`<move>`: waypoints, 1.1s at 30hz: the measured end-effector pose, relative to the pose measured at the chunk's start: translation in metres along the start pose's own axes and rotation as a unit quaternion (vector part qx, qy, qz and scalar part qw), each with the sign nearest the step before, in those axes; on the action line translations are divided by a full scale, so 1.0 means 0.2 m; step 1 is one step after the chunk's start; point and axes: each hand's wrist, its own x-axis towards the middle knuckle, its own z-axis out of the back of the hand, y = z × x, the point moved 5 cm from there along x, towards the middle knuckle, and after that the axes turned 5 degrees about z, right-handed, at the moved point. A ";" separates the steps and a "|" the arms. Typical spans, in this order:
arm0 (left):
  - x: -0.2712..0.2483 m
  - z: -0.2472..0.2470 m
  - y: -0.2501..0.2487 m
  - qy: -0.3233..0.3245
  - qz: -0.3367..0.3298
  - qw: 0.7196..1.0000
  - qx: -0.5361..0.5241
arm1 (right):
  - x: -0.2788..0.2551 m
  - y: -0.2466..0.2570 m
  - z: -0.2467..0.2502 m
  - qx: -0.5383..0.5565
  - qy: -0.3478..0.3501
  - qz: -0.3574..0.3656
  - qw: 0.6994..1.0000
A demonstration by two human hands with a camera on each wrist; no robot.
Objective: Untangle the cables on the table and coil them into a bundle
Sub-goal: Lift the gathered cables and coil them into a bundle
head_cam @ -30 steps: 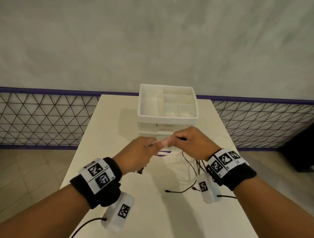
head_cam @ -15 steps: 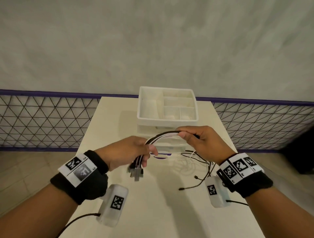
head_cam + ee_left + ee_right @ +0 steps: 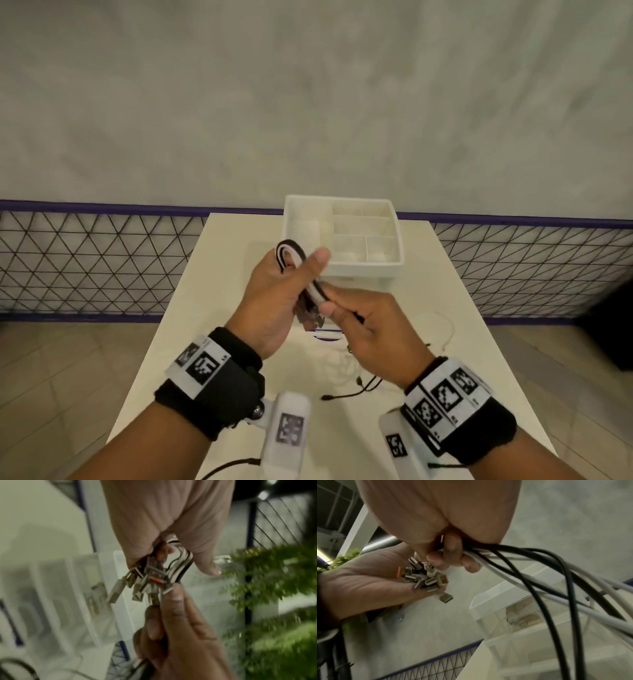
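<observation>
A bundle of black and white cables [image 3: 290,253] loops over my left hand [image 3: 301,270], which is raised palm-up above the table and grips it. My right hand [image 3: 329,305] pinches the same cables [image 3: 317,294] just below the left thumb. A cluster of metal USB plugs [image 3: 310,317] sticks out under the left palm, also visible as plugs [image 3: 147,582] and plugs [image 3: 424,578]. From the right hand [image 3: 452,559] the loose cable lengths [image 3: 539,588] trail down to the table. Their far ends [image 3: 346,394] lie there in a loose tangle.
A white compartment organizer [image 3: 363,265] stands on drawers at the back middle of the cream table [image 3: 219,308]. A thin white cable [image 3: 445,325] curls on the right side. Wire fencing [image 3: 85,260] and a grey wall lie beyond the table.
The hands, spread apart with the cables arched between them, have come together. My left hand rose and turned palm-up, and the cables are now folded into a loop over it.
</observation>
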 end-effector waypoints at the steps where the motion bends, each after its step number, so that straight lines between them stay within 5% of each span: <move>1: 0.00 0.00 0.00 -0.009 -0.004 1.000 0.027 | 0.00 0.00 -0.02 -0.014 0.008 0.010 1.000; 7: 0.02 0.02 0.09 -0.147 0.058 0.985 0.076 | -0.03 -0.03 -0.08 -0.086 0.038 0.038 0.995; 12: 0.03 -0.02 0.07 -0.230 0.055 0.971 -0.028 | -0.08 -0.03 -0.01 -0.004 0.029 0.014 0.999; 20: 0.05 -0.15 0.09 -0.164 0.111 0.956 -0.215 | -0.12 -0.03 0.09 -0.059 -0.024 0.050 0.997; 27: 0.04 -0.22 0.13 -0.137 0.131 0.969 -0.156 | -0.15 -0.09 0.12 -0.028 -0.018 0.035 0.999; 33: 0.03 -0.11 0.08 -0.205 0.107 0.970 -0.070 | -0.19 -0.12 0.13 0.134 0.073 -0.106 0.983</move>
